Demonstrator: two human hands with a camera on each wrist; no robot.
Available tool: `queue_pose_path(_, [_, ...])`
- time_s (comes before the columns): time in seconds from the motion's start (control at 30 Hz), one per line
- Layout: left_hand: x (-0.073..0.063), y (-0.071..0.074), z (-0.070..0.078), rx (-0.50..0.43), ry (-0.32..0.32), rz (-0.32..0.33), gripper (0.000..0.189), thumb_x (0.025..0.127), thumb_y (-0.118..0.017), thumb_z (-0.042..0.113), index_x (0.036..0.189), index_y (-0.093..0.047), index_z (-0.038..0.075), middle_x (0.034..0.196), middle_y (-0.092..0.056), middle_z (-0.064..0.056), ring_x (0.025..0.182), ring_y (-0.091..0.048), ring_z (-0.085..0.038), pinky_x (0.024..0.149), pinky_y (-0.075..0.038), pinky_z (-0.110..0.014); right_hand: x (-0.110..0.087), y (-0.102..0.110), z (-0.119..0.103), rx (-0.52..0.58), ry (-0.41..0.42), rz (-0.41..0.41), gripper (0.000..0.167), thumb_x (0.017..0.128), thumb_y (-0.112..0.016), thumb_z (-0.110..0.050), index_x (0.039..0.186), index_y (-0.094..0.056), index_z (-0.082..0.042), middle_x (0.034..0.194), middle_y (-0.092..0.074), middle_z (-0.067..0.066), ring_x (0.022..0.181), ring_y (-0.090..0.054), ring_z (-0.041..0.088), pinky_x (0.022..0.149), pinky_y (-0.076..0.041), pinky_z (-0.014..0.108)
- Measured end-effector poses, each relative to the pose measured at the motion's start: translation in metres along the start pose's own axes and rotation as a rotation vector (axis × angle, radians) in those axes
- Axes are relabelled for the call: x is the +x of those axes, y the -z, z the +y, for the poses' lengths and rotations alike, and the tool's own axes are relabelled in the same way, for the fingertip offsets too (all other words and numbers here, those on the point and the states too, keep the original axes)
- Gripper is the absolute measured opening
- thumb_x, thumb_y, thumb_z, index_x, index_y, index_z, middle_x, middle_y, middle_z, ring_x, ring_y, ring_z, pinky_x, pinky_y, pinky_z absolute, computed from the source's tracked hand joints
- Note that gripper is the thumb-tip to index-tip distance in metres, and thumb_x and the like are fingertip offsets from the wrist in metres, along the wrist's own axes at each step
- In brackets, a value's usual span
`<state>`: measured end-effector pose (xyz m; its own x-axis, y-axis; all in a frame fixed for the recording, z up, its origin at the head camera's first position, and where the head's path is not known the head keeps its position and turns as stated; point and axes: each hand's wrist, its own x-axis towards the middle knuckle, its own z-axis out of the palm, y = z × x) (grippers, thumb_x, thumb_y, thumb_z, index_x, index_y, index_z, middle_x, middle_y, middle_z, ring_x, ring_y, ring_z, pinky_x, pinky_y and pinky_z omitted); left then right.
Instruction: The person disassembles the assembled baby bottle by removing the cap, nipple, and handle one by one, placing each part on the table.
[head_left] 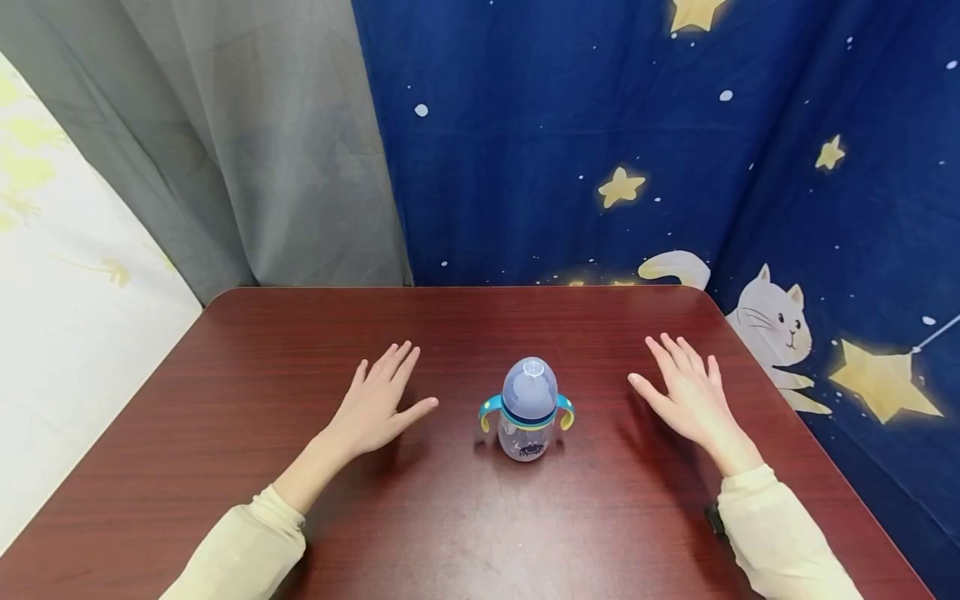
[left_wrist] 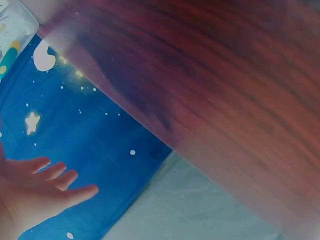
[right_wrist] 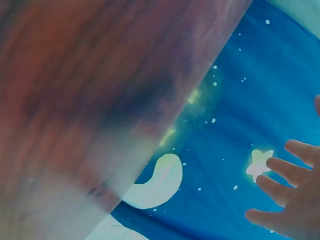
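Observation:
A baby bottle (head_left: 529, 410) stands upright near the middle of the dark red table, with a lilac dome cap, a clear body bearing a dark printed figure, and a blue-and-yellow handle on each side. To its left, my left hand (head_left: 375, 410) has its fingers straight and spread, apart from the bottle and holding nothing. On the other side my right hand (head_left: 692, 400) is likewise spread and holds nothing. The left wrist view shows the left hand (left_wrist: 37, 197) with part of the bottle (left_wrist: 12, 40) in the upper left corner. Extended fingers of the right hand (right_wrist: 295, 185) show in the right wrist view.
The wood-grain table (head_left: 247, 375) ends at a straight far edge with rounded corners. Behind it hang a grey curtain (head_left: 300, 167) and a blue curtain (head_left: 540, 150) printed with stars and a white cat. A white patterned cloth (head_left: 75, 275) lies beyond the left edge.

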<state>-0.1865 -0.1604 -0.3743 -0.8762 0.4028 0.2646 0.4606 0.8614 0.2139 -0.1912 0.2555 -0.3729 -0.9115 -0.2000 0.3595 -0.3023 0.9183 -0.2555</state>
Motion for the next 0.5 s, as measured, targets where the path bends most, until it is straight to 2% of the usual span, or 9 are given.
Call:
queue_pose_path(0.1, [0.003, 0.001, 0.004, -0.108, -0.024, 0.026, 0.086, 0.076, -0.049, 0.063, 0.138, -0.027, 0.007, 0.139, -0.028, -0.008, 0.127, -0.021, -0.022, 0.098, -0.018, -0.048, 0.005, 0.003, -0.003, 0.018, 0.052, 0.074, 0.058, 0.085, -0.053, -0.039, 0.128, -0.042, -0.002, 0.128, -0.039, 0.021, 0.12, -0.028, 0.035, 0.093, -0.014, 0.057])
queue_pose_path(0.17, [0.005, 0.001, 0.009, -0.198, -0.03, 0.018, 0.089, 0.072, -0.054, 0.063, 0.138, -0.027, 0.009, 0.138, -0.031, -0.006, 0.126, -0.025, -0.022, 0.097, -0.022, -0.044, 0.01, 0.006, -0.006, 0.031, 0.084, 0.114, 0.054, 0.085, -0.055, -0.036, 0.126, -0.044, -0.002, 0.125, -0.043, 0.02, 0.117, -0.033, 0.035, 0.092, -0.02, 0.055])
queue_pose_path(0.3, [0.01, 0.0, 0.019, -0.344, -0.032, -0.042, 0.093, 0.068, -0.061, 0.062, 0.139, -0.025, 0.014, 0.137, -0.033, -0.004, 0.123, -0.03, -0.019, 0.095, -0.028, -0.041, 0.018, 0.012, -0.018, 0.064, 0.121, 0.168, 0.047, 0.085, -0.057, -0.031, 0.122, -0.049, -0.004, 0.12, -0.048, 0.018, 0.113, -0.039, 0.033, 0.09, -0.026, 0.051])
queue_pose_path(0.5, [0.017, -0.013, 0.028, -0.462, -0.089, -0.127, 0.096, 0.067, -0.068, 0.054, 0.14, -0.02, 0.015, 0.129, -0.044, -0.006, 0.117, -0.039, -0.021, 0.093, -0.032, -0.041, 0.027, 0.019, -0.042, 0.115, 0.134, 0.182, 0.043, 0.085, -0.056, -0.033, 0.121, -0.053, -0.009, 0.116, -0.054, 0.014, 0.106, -0.046, 0.031, 0.083, -0.035, 0.049])
